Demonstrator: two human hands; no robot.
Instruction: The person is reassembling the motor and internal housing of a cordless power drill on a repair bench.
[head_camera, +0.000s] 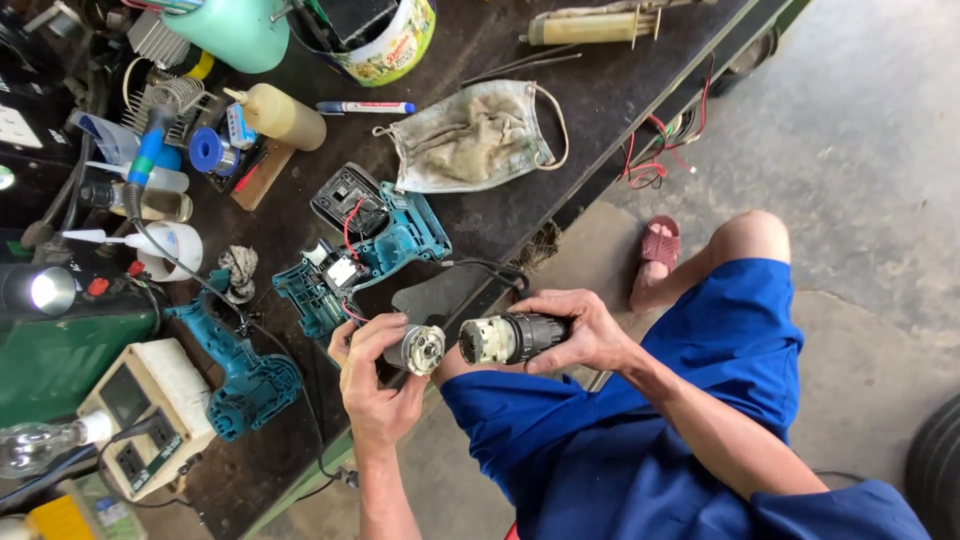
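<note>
The left hand (375, 385) is closing its fingers around a small silver motor (415, 349), holding it just off the near edge of the worktop (590, 100), its geared face turned toward the other part. The right hand (580, 330) is wrapping around a dark gearbox and chuck assembly (505, 338), its open end pointing at the motor; the two parts are sitting close together with a narrow gap between them. Red wires are trailing from near the motor up to a teal drill housing half (385, 245) lying open on the worktop just beyond the hands, its innards showing. The other teal housing half (240, 365) is lying to the left, beside a cream power unit with sockets (150, 415).

Farther out, a soiled cloth face mask (475, 135) is lying on the dark, scuffed worktop, with a marker pen (365, 107), a yellowish squeeze bottle (285, 115), a printed tin (395, 40) and a large syringe (595, 27) beyond it. A lit lamp (45, 290) is glowing at the left edge. The person is sitting in blue shorts (720, 340), one foot in a red sandal (658, 245) resting on the grey concrete floor (860, 150).
</note>
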